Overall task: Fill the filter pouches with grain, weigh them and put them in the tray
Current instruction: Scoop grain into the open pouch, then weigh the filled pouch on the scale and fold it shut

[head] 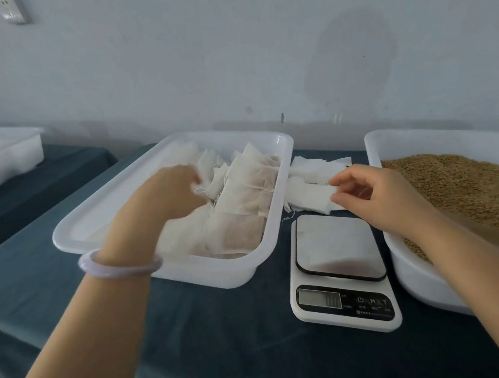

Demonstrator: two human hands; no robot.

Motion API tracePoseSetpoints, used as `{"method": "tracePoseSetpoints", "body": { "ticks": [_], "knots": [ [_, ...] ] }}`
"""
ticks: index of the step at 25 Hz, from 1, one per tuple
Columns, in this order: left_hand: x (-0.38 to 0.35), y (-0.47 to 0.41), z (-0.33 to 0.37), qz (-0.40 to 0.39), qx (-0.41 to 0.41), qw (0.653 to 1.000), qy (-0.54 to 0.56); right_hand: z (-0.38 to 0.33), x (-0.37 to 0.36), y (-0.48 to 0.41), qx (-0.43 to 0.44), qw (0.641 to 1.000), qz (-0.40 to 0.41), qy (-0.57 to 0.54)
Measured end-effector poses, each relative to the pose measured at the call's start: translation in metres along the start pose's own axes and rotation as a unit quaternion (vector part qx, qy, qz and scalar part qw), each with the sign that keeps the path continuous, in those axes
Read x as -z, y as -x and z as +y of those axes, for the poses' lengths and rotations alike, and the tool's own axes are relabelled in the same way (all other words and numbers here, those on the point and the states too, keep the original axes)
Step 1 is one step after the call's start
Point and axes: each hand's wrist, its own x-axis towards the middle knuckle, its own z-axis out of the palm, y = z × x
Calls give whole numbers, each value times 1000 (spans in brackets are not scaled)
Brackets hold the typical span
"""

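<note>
The left hand (169, 193) reaches into the tray (72, 233) among the filled pouches (242, 195), too blurred to say whether it grips one; the right hand (376, 188) pinches an empty pouch (310, 198) off the pile (319, 165) behind the bare scale (336, 247), handy to the grain (460, 180), likely for the next fill

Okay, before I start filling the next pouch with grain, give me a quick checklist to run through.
1. Right hand pinches an empty pouch from the stack: ok.
2. Only one pouch pinched: cannot tell.
3. Scale platform bare: ok.
4. Display at zero: cannot tell, digits blurry.
5. Grain lying right beside the right hand: ok.
6. Left hand free: cannot tell, blurred over the filled pouches in the tray.
</note>
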Motion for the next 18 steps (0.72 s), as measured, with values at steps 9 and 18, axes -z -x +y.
{"method": "tracePoseSetpoints", "body": {
  "ticks": [9,18],
  "knots": [
    [-56,-9,123,-79,-295,952,21,4,-1,2,-20,996,-53,72],
    [-73,-11,110,-48,-288,952,94,0,-31,-63,-62,904,-257,335]
  ]
}}
